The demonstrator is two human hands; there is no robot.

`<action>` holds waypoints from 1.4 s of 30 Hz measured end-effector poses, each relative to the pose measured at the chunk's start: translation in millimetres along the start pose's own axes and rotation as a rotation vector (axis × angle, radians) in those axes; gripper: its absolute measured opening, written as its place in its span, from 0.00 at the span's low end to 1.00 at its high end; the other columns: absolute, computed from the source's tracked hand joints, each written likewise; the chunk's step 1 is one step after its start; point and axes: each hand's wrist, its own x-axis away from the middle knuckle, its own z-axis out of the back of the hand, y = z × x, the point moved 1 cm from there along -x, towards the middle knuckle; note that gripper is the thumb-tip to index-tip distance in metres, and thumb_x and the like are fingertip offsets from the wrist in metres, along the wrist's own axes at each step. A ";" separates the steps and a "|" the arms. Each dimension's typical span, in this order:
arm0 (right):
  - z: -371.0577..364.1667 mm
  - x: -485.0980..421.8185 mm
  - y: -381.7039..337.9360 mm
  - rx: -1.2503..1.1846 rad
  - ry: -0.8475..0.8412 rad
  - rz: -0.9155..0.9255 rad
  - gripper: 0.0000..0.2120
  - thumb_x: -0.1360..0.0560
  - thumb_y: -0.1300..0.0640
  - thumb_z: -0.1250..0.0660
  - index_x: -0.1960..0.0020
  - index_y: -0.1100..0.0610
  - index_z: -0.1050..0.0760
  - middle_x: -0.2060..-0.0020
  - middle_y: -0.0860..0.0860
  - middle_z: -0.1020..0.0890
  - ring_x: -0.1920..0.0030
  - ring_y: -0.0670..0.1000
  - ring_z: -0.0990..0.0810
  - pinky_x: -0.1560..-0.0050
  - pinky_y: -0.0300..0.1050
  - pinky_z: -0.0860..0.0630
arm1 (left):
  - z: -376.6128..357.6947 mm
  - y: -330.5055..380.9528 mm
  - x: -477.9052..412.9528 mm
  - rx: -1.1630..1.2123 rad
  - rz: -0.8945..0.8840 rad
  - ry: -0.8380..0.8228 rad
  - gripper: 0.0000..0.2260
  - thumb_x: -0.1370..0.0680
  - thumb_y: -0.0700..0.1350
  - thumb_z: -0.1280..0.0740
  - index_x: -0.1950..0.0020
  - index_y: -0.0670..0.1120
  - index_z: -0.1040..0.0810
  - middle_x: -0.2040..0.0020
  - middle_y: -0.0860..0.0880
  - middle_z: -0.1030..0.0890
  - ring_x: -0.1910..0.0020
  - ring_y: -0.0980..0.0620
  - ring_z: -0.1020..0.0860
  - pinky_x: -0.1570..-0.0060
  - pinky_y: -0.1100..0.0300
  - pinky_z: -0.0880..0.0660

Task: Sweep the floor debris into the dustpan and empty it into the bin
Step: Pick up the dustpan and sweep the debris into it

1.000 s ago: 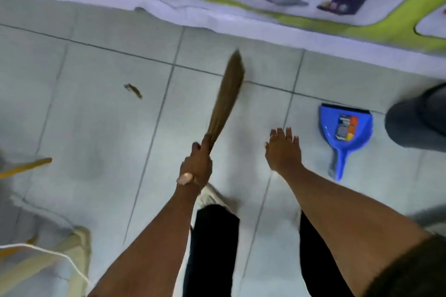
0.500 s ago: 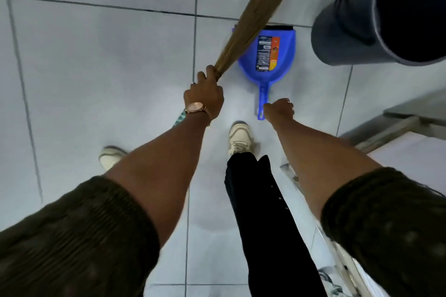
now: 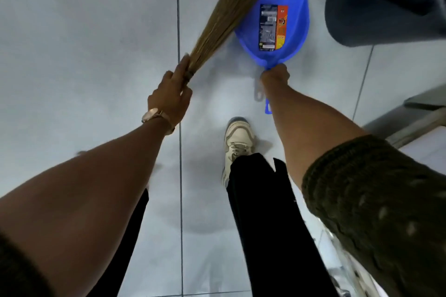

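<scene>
A blue dustpan (image 3: 251,31) with a printed label lies on the grey tiled floor, its black lip pointing away from me. My right hand (image 3: 275,77) is closed around the dustpan's handle, whose tip shows below my wrist. My left hand (image 3: 170,96), with a wristwatch, grips the bound end of a straw hand broom (image 3: 231,12). The bristles slant up and right, overlapping the dustpan's left edge. A dark grey bin (image 3: 386,5) stands just right of the dustpan. No debris is visible in this view.
My white shoe (image 3: 237,142) and dark trouser legs are below the dustpan. A grey metal frame (image 3: 410,125) runs along the right edge. Tiled floor (image 3: 84,43) stretches to the left.
The view swung from the floor by the wall to the dustpan and bin. My right hand reached the dustpan's handle and closed on it. The broom stayed in my left hand.
</scene>
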 end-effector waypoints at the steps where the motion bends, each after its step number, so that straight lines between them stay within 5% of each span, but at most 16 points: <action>1: 15.3 11.9 -10.4 0.048 0.022 0.025 0.19 0.22 0.61 0.38 0.32 0.63 0.32 0.33 0.59 0.26 0.33 0.59 0.26 0.35 0.47 0.29 | 17.7 -1.5 6.7 0.030 0.009 0.011 0.30 0.22 0.44 0.41 0.24 0.61 0.49 0.45 0.43 0.25 0.56 0.43 0.24 0.64 0.54 0.29; 10: 23.0 179.9 -71.3 0.430 0.043 0.319 0.17 0.26 0.67 0.38 0.37 0.62 0.31 0.40 0.61 0.21 0.38 0.64 0.24 0.38 0.56 0.29 | 193.9 -75.2 45.5 0.237 0.203 0.299 0.32 0.22 0.39 0.41 0.24 0.62 0.49 0.54 0.45 0.30 0.64 0.48 0.30 0.68 0.59 0.33; 17: -123.6 328.8 -164.8 0.477 -0.106 0.496 0.18 0.24 0.60 0.33 0.36 0.62 0.32 0.40 0.59 0.21 0.39 0.63 0.24 0.39 0.54 0.30 | 360.7 -227.9 69.7 0.247 0.320 0.560 0.31 0.21 0.39 0.41 0.24 0.63 0.46 0.53 0.47 0.31 0.60 0.51 0.30 0.60 0.58 0.32; 22: -228.7 416.9 -224.1 0.592 -0.187 0.579 0.20 0.23 0.58 0.33 0.35 0.61 0.33 0.39 0.59 0.21 0.38 0.61 0.23 0.38 0.53 0.29 | 443.1 -356.4 125.9 0.137 0.449 0.584 0.28 0.21 0.40 0.41 0.25 0.62 0.42 0.47 0.40 0.27 0.51 0.40 0.25 0.55 0.50 0.27; 27: -313.0 472.8 -260.7 0.760 -0.236 0.668 0.26 0.22 0.58 0.36 0.27 0.59 0.41 0.37 0.59 0.22 0.35 0.60 0.24 0.36 0.52 0.30 | 466.4 -472.3 189.3 0.109 0.713 0.495 0.27 0.20 0.44 0.41 0.26 0.65 0.43 0.43 0.38 0.27 0.42 0.36 0.27 0.46 0.44 0.27; 31: -373.7 489.8 -284.9 0.919 -0.274 0.739 0.27 0.21 0.58 0.39 0.25 0.58 0.44 0.35 0.59 0.24 0.33 0.60 0.26 0.34 0.53 0.32 | 467.7 -540.7 218.1 0.092 0.916 0.444 0.26 0.20 0.46 0.42 0.26 0.66 0.45 0.43 0.37 0.27 0.44 0.34 0.25 0.50 0.42 0.26; 42: -496.3 436.1 -308.7 0.970 -0.189 0.713 0.31 0.21 0.58 0.39 0.21 0.53 0.49 0.31 0.57 0.28 0.30 0.61 0.30 0.29 0.55 0.34 | 371.2 -663.5 141.8 0.229 0.942 0.318 0.26 0.20 0.44 0.42 0.23 0.58 0.44 0.37 0.34 0.27 0.39 0.33 0.27 0.42 0.42 0.26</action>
